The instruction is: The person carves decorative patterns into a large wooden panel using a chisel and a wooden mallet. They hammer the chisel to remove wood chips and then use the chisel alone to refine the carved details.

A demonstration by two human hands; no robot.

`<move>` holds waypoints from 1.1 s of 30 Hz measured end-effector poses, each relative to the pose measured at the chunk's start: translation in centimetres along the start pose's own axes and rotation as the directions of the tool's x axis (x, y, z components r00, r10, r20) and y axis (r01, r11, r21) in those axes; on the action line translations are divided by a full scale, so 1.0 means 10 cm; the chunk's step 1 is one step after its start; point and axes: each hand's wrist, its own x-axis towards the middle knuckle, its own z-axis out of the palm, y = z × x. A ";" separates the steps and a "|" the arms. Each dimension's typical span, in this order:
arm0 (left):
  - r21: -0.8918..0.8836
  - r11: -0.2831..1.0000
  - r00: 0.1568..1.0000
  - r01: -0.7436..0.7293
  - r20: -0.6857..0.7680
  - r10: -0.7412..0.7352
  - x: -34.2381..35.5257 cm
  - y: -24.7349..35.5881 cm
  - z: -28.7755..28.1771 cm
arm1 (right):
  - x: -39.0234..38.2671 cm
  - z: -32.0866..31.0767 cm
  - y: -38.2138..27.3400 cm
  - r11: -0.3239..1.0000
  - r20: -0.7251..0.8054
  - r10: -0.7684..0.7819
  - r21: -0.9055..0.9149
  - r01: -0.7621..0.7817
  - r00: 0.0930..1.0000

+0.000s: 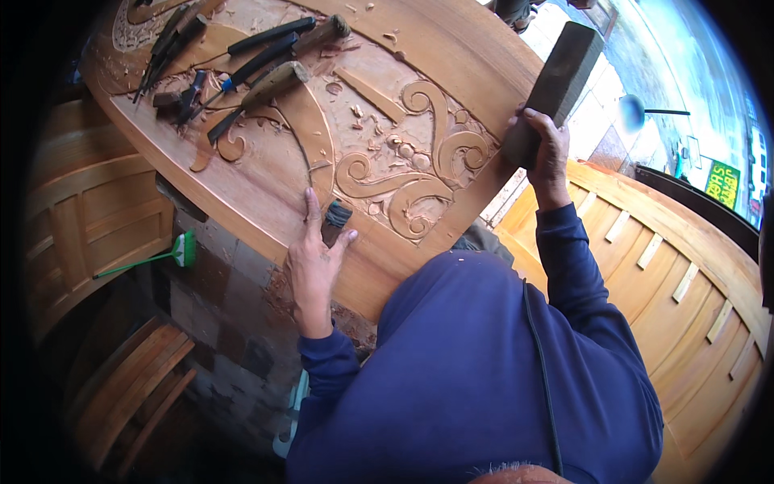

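Blue-sleeved forearms reach over carved wood panel [387, 153]: left hand [310, 262], fingers spread, pinches short dark chisel [335, 222] upright at panel's near edge; right hand [544, 149] clenched around lower end of wooden mallet block [556, 81], likely heavy, rigid, best gripped low.

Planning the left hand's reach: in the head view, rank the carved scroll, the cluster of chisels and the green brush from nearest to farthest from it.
From the left hand:
1. Carved scroll, just right of it on the panel.
2. Green brush, off to the left, below the panel.
3. Cluster of chisels, at the panel's far end.
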 end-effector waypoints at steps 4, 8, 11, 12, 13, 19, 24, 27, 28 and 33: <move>0.017 1.000 0.998 0.009 0.068 -0.010 0.08 0.02 -0.02 | 0.00 -0.02 -0.01 0.998 0.038 0.048 0.047 -0.050 0.998; 0.022 0.998 0.998 0.055 -0.021 -0.054 0.06 0.10 0.05 | 0.04 -0.05 0.03 0.998 0.092 0.020 0.053 -0.025 0.996; 0.048 0.999 0.993 -0.020 -0.117 0.025 0.06 0.08 0.12 | 0.06 -0.11 0.06 0.998 0.119 0.002 0.068 -0.010 0.993; 0.029 1.000 0.986 0.011 -0.167 -0.006 0.09 0.16 0.08 | 0.08 -0.13 0.06 0.997 0.129 -0.017 0.077 0.007 0.992; 0.041 0.999 0.984 0.031 -0.174 -0.023 0.17 0.24 0.05 | 0.10 -0.15 0.07 0.996 0.144 -0.004 0.088 -0.009 0.990; 0.141 0.933 0.815 -0.330 -0.457 0.357 0.87 0.19 -0.09 | 0.08 -0.13 0.05 0.998 0.202 0.004 0.067 -0.018 0.979; 0.391 0.795 0.614 -0.465 -0.505 0.607 1.28 0.42 -0.11 | 0.12 -0.19 0.09 0.995 0.199 -0.007 0.100 -0.013 0.980; 0.276 0.793 0.544 -0.543 -0.604 0.582 1.23 0.69 -0.19 | 0.12 -0.18 0.10 0.995 0.176 -0.005 0.103 -0.013 0.984; 0.269 0.780 0.500 -0.565 -0.641 0.583 1.30 0.70 -0.18 | 0.12 -0.19 0.09 0.996 0.171 -0.002 0.089 -0.013 0.985; 0.296 0.877 0.438 -0.379 -0.777 0.452 1.81 0.39 -0.43 | 0.04 -0.12 0.02 0.995 0.136 0.083 0.036 -0.089 0.987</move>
